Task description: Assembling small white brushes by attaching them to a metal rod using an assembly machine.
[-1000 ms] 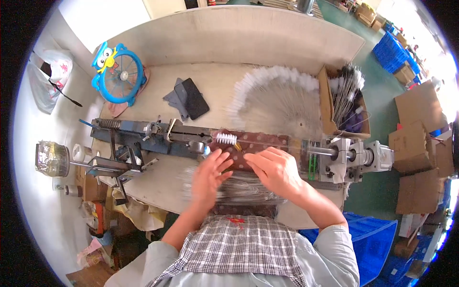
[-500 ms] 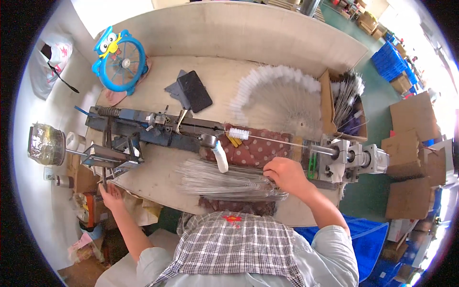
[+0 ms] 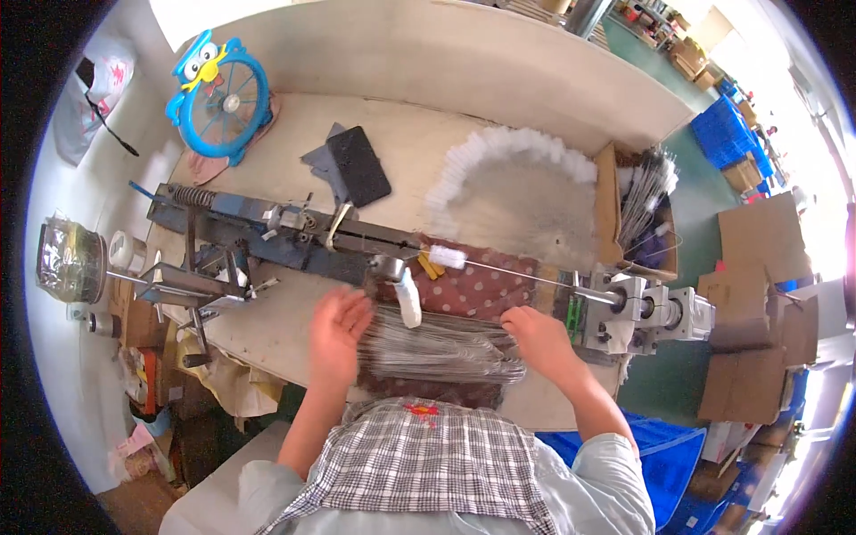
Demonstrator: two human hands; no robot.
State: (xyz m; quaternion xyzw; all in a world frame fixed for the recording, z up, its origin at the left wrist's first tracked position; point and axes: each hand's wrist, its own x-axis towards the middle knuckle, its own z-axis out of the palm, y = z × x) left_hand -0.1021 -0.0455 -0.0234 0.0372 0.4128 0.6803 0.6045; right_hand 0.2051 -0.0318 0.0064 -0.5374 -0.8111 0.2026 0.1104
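My left hand (image 3: 339, 334) is at the left end of a bundle of thin grey wires (image 3: 437, 348), its fingers apart and slightly blurred, with nothing visible in them. By the bundle's looped right end, my right hand (image 3: 541, 341) has its fingers curled into a pinch; what is between them is too small to make out. Beyond the wires, a white bristle brush (image 3: 448, 258) on a thin metal stem is stretched between a long metal rail fixture (image 3: 343, 236) and a spindle (image 3: 597, 295) on the right. A lever handle wrapped in white (image 3: 409, 303) projects from the rail towards the wires.
Finished white brushes (image 3: 526, 143) lie fanned out at the back, beside a cardboard box (image 3: 608, 205) of more brushes. A black flat device (image 3: 359, 167) and a blue toy-like fan (image 3: 223, 102) are on the table. A crank frame (image 3: 192, 290) stands at the left.
My left hand has left the crank at the left and moved right to the wires. My right hand stays by the wires' looped end. The brush's bristles now look smeared.
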